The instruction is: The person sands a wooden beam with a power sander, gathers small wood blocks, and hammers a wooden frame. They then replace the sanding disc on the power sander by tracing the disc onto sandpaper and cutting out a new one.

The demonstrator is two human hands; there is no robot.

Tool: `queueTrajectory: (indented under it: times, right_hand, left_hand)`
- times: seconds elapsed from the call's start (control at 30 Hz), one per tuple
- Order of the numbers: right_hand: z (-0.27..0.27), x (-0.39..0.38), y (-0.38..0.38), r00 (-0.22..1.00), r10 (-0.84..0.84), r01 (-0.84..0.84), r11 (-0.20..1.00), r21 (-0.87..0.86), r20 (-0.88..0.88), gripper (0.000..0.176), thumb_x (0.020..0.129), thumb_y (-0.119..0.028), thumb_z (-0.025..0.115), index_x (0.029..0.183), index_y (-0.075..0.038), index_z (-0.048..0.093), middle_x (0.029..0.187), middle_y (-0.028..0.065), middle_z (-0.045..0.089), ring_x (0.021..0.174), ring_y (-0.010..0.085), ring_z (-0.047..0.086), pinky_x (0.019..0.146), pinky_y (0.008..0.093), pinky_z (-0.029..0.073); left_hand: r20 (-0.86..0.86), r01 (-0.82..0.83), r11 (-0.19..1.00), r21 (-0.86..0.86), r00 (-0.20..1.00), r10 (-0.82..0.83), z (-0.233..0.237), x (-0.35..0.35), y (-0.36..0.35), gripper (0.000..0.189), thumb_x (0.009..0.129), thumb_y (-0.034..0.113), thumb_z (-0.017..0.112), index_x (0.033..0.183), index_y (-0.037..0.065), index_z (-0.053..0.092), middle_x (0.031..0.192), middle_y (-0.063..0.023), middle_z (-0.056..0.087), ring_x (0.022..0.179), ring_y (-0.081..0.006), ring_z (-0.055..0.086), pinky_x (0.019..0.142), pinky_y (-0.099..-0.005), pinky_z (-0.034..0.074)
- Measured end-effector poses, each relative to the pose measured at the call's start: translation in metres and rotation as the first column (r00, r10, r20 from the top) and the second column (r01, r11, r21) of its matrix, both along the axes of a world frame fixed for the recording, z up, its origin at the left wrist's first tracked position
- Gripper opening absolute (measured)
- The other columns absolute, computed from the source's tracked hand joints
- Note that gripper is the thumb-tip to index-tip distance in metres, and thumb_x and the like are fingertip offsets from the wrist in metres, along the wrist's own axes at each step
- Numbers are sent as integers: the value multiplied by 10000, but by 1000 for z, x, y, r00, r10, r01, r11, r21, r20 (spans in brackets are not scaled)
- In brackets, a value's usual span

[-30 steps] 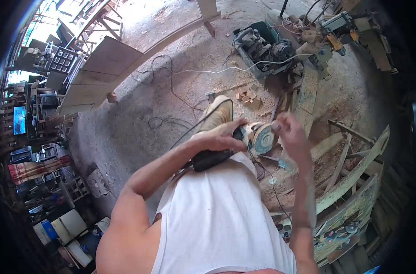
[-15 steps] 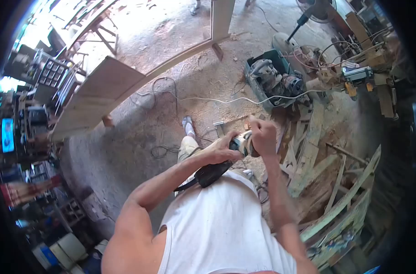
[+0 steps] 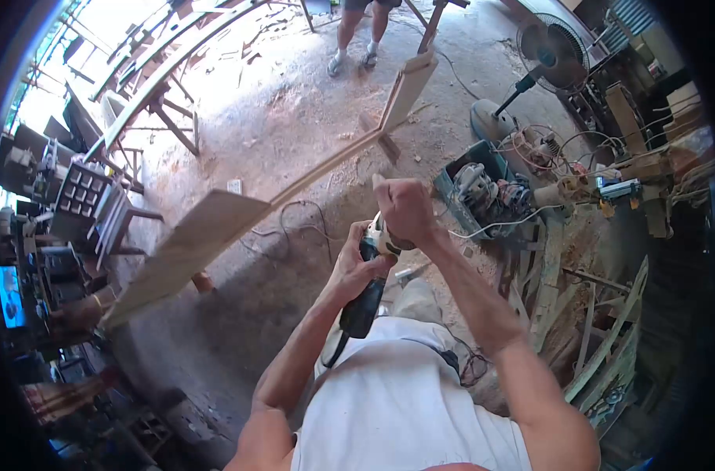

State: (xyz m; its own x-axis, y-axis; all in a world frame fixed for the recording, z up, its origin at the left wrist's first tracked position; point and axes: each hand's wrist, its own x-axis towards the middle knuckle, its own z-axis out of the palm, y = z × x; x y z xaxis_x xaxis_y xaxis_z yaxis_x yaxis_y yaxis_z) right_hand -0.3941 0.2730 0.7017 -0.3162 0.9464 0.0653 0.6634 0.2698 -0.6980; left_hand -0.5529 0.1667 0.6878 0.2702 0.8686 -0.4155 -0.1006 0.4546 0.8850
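Woodworking workshop, sawdust floor (image 3: 295, 118), planks (image 3: 189, 243), power tools (image 3: 483, 188)

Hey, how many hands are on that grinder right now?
2. The left hand grips the grinder around its dark body. The right hand is closed in a fist over its head end. No other hands are in view.

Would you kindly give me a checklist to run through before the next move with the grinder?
1. Left hand wrapped around the grinder body: ok.
2. Right hand clear of the grinder's head: not ok, it is closed over it.
3. Grinder's working end sound: cannot tell, the right hand covers it.
4. Cord free of snags: cannot tell, it drops out of sight beside the shirt.
5. Other person at a distance: ok, standing far across the floor.
6. Gloves on: not ok, both hands bare.
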Motion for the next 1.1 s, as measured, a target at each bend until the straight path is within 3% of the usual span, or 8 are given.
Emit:
queueTrajectory:
  times: [0.3, 0.5, 0.6, 0.67, 0.87, 0.93, 1.0, 1.1]
  right_hand:
    - [-5, -8, 136, 987, 160, -160, 987, -8, -3, 742, 1065, -602, 500, 708, 20, 687, 610, 234, 585, 562, 382, 613, 591, 500, 477]
    - [-58, -48, 263, 956, -269, 213, 909, 358, 113, 736, 1112, -568, 423, 686, -37, 703, 551, 144, 602, 407, 278, 506, 486, 479, 443]
    - [-90, -29, 312, 807, -389, 326, 921, -214, -445, 665, 1118, -582, 389, 876, -66, 732, 700, 67, 689, 476, 211, 539, 528, 433, 468]
    - [-124, -25, 332, 451, -526, 103, 833, -543, -721, 668, 1111, -625, 352, 1049, -58, 699, 830, 35, 698, 629, 176, 591, 647, 387, 492]
    - [-151, -43, 163, 461, -488, -650, 383, -657, -741, 686, 1069, -651, 461, 1012, -19, 722, 960, 68, 678, 878, 148, 607, 831, 345, 477]
    - [-125, -11, 148, 859, -317, -19, 764, -644, -402, 518, 1038, -506, 613, 972, -5, 726, 838, 83, 665, 791, 153, 621, 758, 371, 488]
    - [-123, 33, 112, 879, -476, 309, 621, -721, -33, 408, 952, -408, 714, 977, -2, 751, 732, 80, 679, 724, 125, 604, 686, 379, 491]
    - [-195, 79, 11, 834, -461, 532, 523, -666, 304, 349, 915, -327, 729, 905, 22, 745, 759, 206, 701, 720, 332, 699, 694, 467, 515]
  left_hand:
    - [-70, 123, 989, 81, 991, -117, -35, -21, 134, 761, 833, 210, 854, 1443, 69, 421, 1133, -65, 614, 972, -146, 629, 854, -331, 545]
    - [-170, 72, 995, 75, 984, -59, -47, -33, 211, 729, 806, 284, 873, 1395, 32, 526, 1153, -94, 668, 1035, -185, 670, 924, -347, 555]
    - [-71, -15, 985, -175, 997, 2, -67, -55, 249, 417, 847, 307, 833, 1142, 42, 704, 907, -83, 716, 786, -175, 703, 759, -317, 593]
    - [284, -88, 948, -306, 942, 179, -62, -71, 294, 402, 893, 369, 782, 1106, 43, 684, 907, -100, 723, 741, -190, 711, 699, -328, 607]
    - [559, -317, 948, -20, 783, 274, -67, -184, 610, 630, 922, 666, 699, 1090, 63, 628, 856, -136, 707, 749, -289, 724, 709, -445, 626]
    - [419, -280, 919, 278, 896, 146, -53, -253, 713, 447, 938, 548, 722, 1001, 117, 624, 779, -90, 647, 707, -261, 693, 699, -407, 617]
    - [494, -64, 959, 276, 866, -84, -38, -315, 806, 309, 1002, 454, 630, 949, 151, 612, 788, -71, 642, 652, -225, 617, 590, -376, 519]
    - [539, -316, 948, -26, 795, 280, -30, -366, 892, 274, 972, 407, 637, 936, 140, 585, 778, -81, 615, 664, -229, 609, 574, -375, 504]
